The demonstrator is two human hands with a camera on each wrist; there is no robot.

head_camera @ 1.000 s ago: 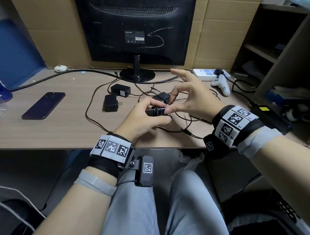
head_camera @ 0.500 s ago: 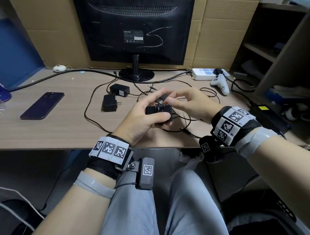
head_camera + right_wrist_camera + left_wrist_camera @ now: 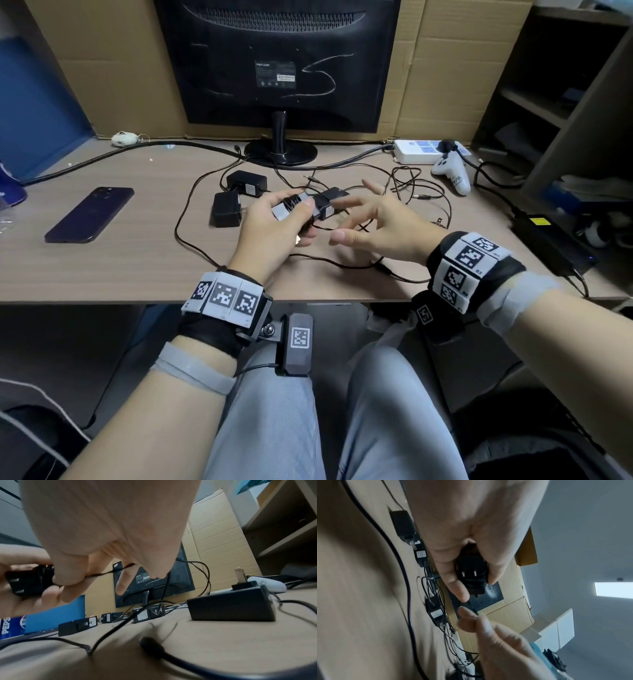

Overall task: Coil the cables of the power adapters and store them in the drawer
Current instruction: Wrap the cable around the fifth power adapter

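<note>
My left hand (image 3: 294,219) grips a black power adapter (image 3: 284,212) above the desk middle, with its thin cable wound several turns around the body. Its plug prongs show in the left wrist view (image 3: 472,573). My right hand (image 3: 342,222) is just right of it. The thumb and index finger pinch the loose cable (image 3: 106,572) coming off the held adapter (image 3: 25,581), and the other fingers are spread. Two more adapters (image 3: 246,183) (image 3: 226,209) lie on the desk to the left. Another adapter (image 3: 334,198) lies behind the hands. No drawer is visible.
Loose black cables (image 3: 411,192) tangle across the desk (image 3: 137,274). A phone (image 3: 90,214) lies left. A monitor stand (image 3: 281,154) is at the back, with a power strip (image 3: 421,150) and white controller (image 3: 452,171) at back right. A black box (image 3: 548,240) sits at right, by shelves (image 3: 565,102).
My left hand has turned the adapter and lifted it a little away from me. My right hand has moved off the adapter to the right, fingers spreading, with the cable end drawn out.
</note>
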